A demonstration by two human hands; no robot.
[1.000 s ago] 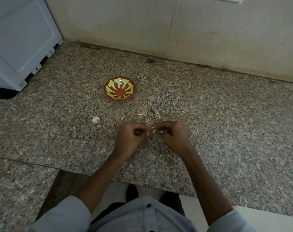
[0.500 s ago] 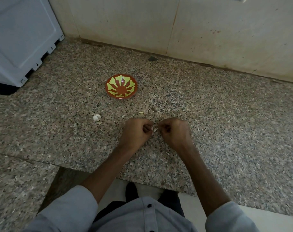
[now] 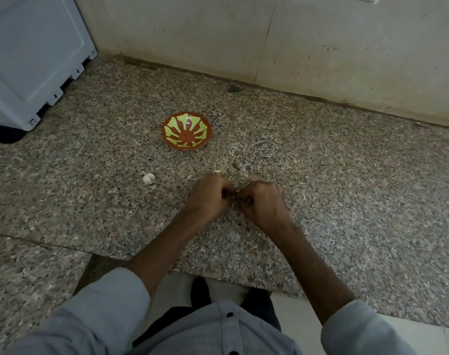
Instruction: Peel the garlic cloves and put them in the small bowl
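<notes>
A small red bowl (image 3: 186, 131) with a yellow-green flower pattern stands on the speckled granite counter (image 3: 346, 180); I see nothing inside it. Nearer me, my left hand (image 3: 209, 196) and my right hand (image 3: 263, 202) meet knuckle to knuckle, fingers curled, pinching a garlic clove (image 3: 234, 198) between them; only a pale sliver of it shows. A white garlic bulb piece (image 3: 148, 178) lies left of my hands. One small pale clove (image 3: 217, 171) lies on the counter just beyond my left hand.
A grey-white plastic appliance (image 3: 31, 60) stands at the back left. A tiled wall (image 3: 269, 39) closes the far edge. Bits of peel (image 3: 235, 165) lie beyond my hands. The counter's front edge runs just below my forearms.
My two hands have drawn closer together, fingertips now tucked in against each other around the clove. The camera has tilted slightly; bowl and loose garlic have not moved.
</notes>
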